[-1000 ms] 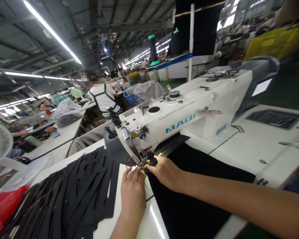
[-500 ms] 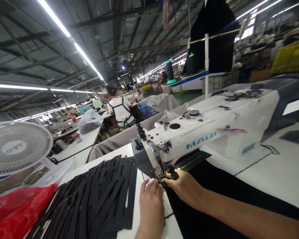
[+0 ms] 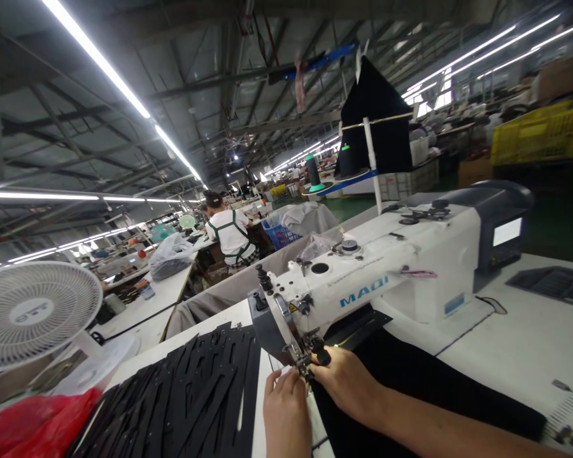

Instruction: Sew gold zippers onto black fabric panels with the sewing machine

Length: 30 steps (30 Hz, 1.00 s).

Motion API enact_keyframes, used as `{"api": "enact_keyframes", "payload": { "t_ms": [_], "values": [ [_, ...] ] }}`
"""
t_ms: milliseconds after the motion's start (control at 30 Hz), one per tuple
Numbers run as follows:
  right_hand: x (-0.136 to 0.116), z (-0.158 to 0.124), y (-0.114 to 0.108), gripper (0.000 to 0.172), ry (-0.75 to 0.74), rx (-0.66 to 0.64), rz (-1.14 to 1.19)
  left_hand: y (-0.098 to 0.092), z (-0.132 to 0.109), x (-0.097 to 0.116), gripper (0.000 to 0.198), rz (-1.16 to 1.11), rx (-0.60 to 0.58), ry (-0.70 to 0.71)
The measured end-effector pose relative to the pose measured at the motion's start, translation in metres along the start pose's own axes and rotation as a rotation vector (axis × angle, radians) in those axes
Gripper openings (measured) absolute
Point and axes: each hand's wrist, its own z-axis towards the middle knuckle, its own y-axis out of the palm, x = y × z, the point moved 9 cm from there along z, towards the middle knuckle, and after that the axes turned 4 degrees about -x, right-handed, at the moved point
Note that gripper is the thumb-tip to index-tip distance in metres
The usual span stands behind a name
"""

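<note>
A white sewing machine (image 3: 363,280) lettered MAQI stands on a pale table. My left hand (image 3: 286,404) is just left of the needle area, fingers bent and close together at a small white piece. Right of the needle, my right hand (image 3: 341,378) has its fingers drawn together at the presser foot; what lies under its fingertips is too small to make out. Black fabric (image 3: 439,381) spreads under my right forearm and behind the needle. Many flat black strips (image 3: 186,394) lie left of my left hand.
A white fan (image 3: 38,312) and a red plastic bag (image 3: 38,423) are at the left. Thread cones (image 3: 312,173) stand on a rack behind the machine. Further back sits a person (image 3: 232,232) in a white shirt. A control screen (image 3: 507,231) is on the machine's right end.
The view has shifted, so the machine, fan and both hands appear lower. Both hands remain beside the needle. More of the control screen and right side of the table shows.
</note>
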Motion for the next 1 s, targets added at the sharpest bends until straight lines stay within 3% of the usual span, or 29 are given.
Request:
{"api": "enact_keyframes", "payload": {
  "t_ms": [67, 133, 233, 300, 367, 433, 533, 567, 667, 767, 867, 1000],
  "values": [
    [0.004, 0.001, -0.005, 0.015, -0.015, 0.006, -0.004, 0.000, -0.003, -0.004, 0.029, -0.030, 0.034, -0.036],
    [0.019, -0.002, -0.015, 0.011, -0.013, 0.014, -0.010, -0.001, -0.006, -0.010, 0.028, -0.041, -0.019, -0.085],
    [0.061, -0.025, -0.031, 0.049, 0.128, -0.020, -0.070, -0.005, -0.017, -0.013, 0.026, -0.030, -0.164, -0.107],
    [0.077, -0.054, -0.038, 0.055, 0.201, -0.061, -0.109, -0.010, -0.029, -0.010, 0.033, -0.023, -0.238, -0.086],
    [0.067, -0.087, -0.042, 0.043, 0.184, -0.088, -0.117, -0.014, -0.039, 0.001, 0.039, -0.039, -0.252, -0.044],
    [0.037, -0.114, -0.045, 0.035, 0.092, -0.102, -0.030, -0.020, -0.041, 0.017, 0.041, -0.088, -0.201, 0.002],
    [-0.002, -0.132, -0.047, 0.018, 0.073, -0.142, 0.214, -0.025, -0.026, 0.038, 0.038, -0.191, -0.175, -0.001],
    [-0.007, -0.133, -0.048, 0.020, 0.109, -0.151, 0.308, -0.022, -0.018, 0.042, 0.034, -0.211, -0.228, -0.020],
    [-0.008, -0.130, -0.048, 0.036, 0.229, -0.161, 0.574, -0.016, 0.008, 0.043, 0.023, -0.191, -0.367, -0.044],
    [-0.004, -0.131, -0.047, 0.039, 0.269, -0.137, 0.739, -0.021, 0.026, 0.033, 0.018, -0.137, -0.351, -0.065],
    [0.010, -0.140, -0.040, 0.044, 0.389, -0.077, 0.818, -0.030, 0.027, 0.031, 0.015, -0.122, -0.326, -0.073],
    [0.024, -0.151, -0.023, 0.050, 0.561, -0.045, 0.883, -0.044, 0.016, 0.053, 0.015, -0.218, -0.299, 0.019]
  ]
}}
